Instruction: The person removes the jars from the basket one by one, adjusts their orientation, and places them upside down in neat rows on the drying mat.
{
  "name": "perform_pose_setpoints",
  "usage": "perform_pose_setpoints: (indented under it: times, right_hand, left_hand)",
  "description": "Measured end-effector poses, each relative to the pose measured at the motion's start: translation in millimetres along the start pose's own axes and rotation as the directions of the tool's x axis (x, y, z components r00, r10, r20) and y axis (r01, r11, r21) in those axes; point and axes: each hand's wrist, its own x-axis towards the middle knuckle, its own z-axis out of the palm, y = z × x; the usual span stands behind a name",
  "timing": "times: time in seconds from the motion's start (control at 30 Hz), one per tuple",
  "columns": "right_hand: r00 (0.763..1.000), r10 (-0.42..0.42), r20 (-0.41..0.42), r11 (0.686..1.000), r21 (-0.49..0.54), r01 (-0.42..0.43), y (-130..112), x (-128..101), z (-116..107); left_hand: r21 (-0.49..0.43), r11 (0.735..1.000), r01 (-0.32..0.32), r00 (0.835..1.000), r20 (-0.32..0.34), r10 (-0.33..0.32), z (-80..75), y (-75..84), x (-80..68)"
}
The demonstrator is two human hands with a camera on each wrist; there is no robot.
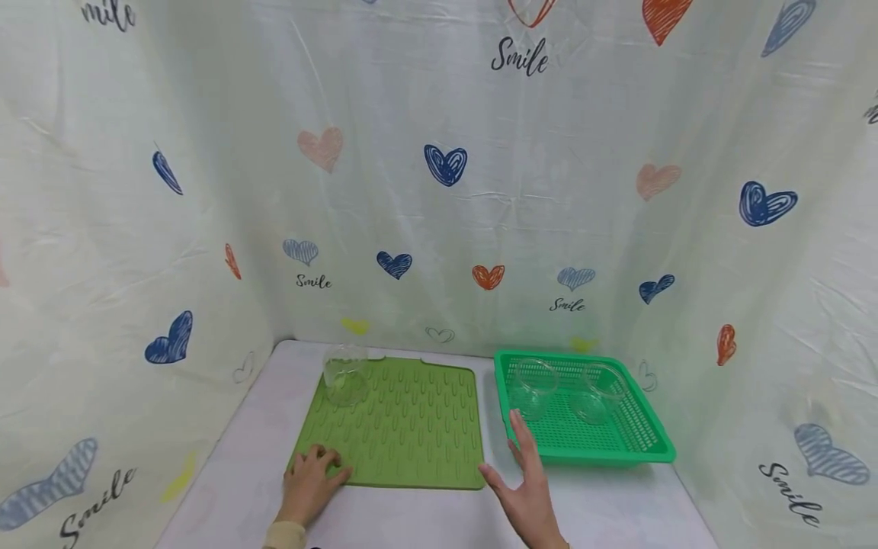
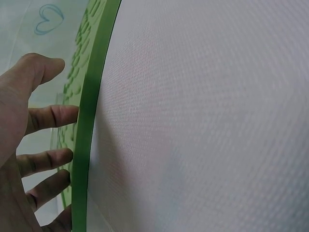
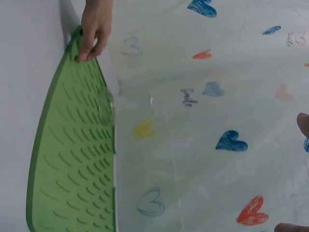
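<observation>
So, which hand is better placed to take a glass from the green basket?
The right hand: it is open beside the basket, near a glass. The left hand rests on the mat.

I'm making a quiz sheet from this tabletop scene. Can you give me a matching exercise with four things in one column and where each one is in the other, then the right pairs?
Things:
1. left hand
2. right hand
3. lone clear glass
4. two clear cups

Places:
A. inside the green basket
B. open, between mat and basket
C. far left corner of the green mat
D. fingers on the mat's near left corner

Pairs: 1-D, 2-B, 3-C, 4-A
</observation>
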Motion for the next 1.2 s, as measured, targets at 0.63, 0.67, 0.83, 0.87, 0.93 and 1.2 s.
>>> perform_pose_setpoints:
  times: [0.63, 0.67, 0.83, 0.87, 0.93, 1.2]
  right_hand:
    - [0.941, 0.274, -0.197, 0.954, -0.064, -0.292, 74, 23, -71]
    - [0.938, 0.283, -0.2, 0.952, -0.062, -0.3, 77, 25, -73]
    - [0.929, 0.323, -0.18, 0.942, -0.027, -0.333, 99, 39, -79]
    - [0.928, 0.329, -0.174, 0.941, -0.026, -0.338, 104, 43, -80]
    - [0.927, 0.338, -0.16, 0.937, -0.032, -0.347, 114, 50, -82]
    - [0.925, 0.376, -0.059, 0.921, -0.09, -0.38, 144, 75, -83]
  left_hand:
    - [0.004, 1.0, 0.014, 1.0, 0.017, -0.014, 1.7, -2.0, 2.1]
    - [0.004, 1.0, 0.015, 1.0, 0.017, -0.015, 1.7, -2.0, 2.1]
    - [0.001, 1.0, 0.017, 1.0, 0.012, -0.017, 2.4, -2.7, 2.3]
    - [0.002, 1.0, 0.016, 1.0, 0.012, -0.017, 2.7, -2.7, 2.4]
    - [0.004, 1.0, 0.018, 1.0, 0.014, -0.018, 3.1, -2.9, 2.4]
    - [-0.004, 1.0, 0.015, 1.0, 0.015, -0.015, 3.0, -3.1, 1.6]
